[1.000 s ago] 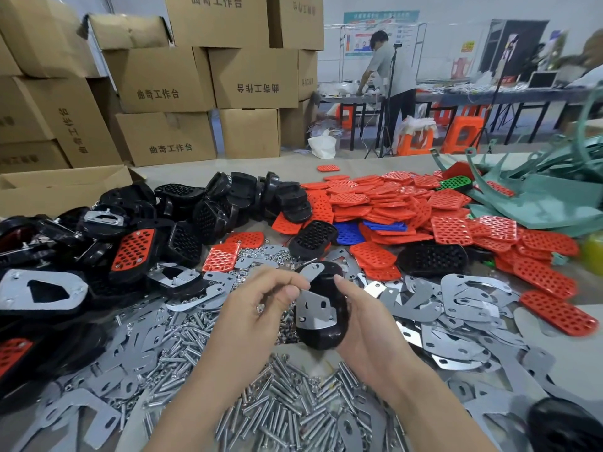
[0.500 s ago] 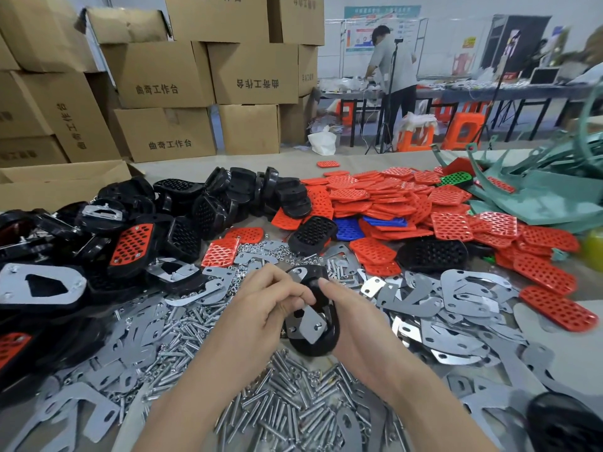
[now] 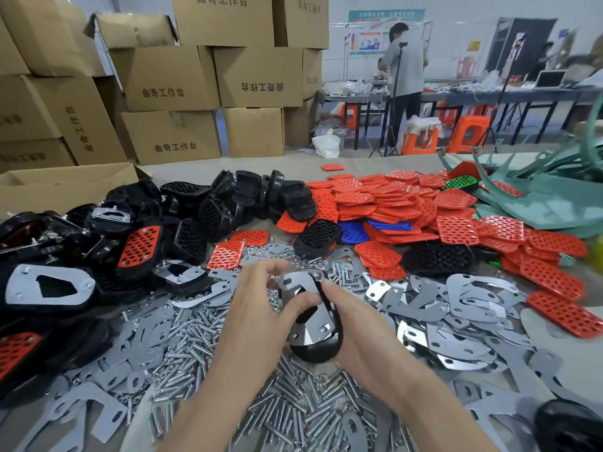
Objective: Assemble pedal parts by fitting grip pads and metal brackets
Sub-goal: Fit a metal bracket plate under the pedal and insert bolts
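Cartons [image 3: 163,76] stacked upper left; pedal bodies [image 3: 228,197] heaped mid-left; grip pads [image 3: 391,197] piled centre right; brackets [image 3: 456,305] spread lower right; bolts [image 3: 293,415] scattered bottom centre.

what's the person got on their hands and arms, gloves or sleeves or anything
Nothing is worn. The left hand and right hand have no gloves, and no ring, watch or band shows. The left forearm and right forearm are uncovered down to the bottom edge of the picture, with no sleeve in view.
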Demonstrator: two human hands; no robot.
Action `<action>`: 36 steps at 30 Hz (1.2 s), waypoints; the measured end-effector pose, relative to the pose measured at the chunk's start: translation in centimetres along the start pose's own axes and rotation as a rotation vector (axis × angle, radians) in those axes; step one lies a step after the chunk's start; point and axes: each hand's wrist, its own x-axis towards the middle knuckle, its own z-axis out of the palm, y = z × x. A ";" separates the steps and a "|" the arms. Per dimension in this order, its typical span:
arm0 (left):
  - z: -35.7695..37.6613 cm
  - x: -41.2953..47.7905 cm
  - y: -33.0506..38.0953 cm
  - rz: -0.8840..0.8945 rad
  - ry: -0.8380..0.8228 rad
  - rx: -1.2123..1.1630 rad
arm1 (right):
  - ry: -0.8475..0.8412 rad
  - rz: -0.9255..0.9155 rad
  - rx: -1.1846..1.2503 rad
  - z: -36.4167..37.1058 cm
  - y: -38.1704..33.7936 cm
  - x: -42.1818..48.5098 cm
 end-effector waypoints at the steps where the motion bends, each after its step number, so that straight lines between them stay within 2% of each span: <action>1: 0.0 0.0 0.0 -0.053 -0.015 -0.037 | 0.003 -0.009 -0.004 0.0 0.0 0.0; 3: 0.2 0.0 -0.2 -0.098 -0.023 -0.099 | 0.021 -0.020 -0.003 0.1 0.0 0.0; 8: 0.2 0.1 -0.2 -0.013 -0.004 -0.142 | 0.024 -0.019 -0.025 0.2 -0.1 -0.1; 15: 0.1 0.2 0.0 -0.103 -0.049 -0.297 | -0.037 -0.006 -0.060 0.2 -0.1 -0.3; 26: 0.0 0.1 0.3 -0.107 -0.077 -0.348 | -0.044 -0.103 -0.089 -0.3 0.4 -0.1; 30: -0.5 0.3 -0.2 -0.130 0.029 -0.267 | 0.005 -0.147 -0.119 -0.7 0.4 0.2; 33: -1.3 0.6 -1.3 -0.119 0.153 -0.109 | 0.072 -0.183 -0.105 -1.1 0.1 0.4; 36: -2.1 0.8 -2.3 -0.094 0.114 0.129 | 0.127 -0.217 -0.024 -1.5 -0.4 0.6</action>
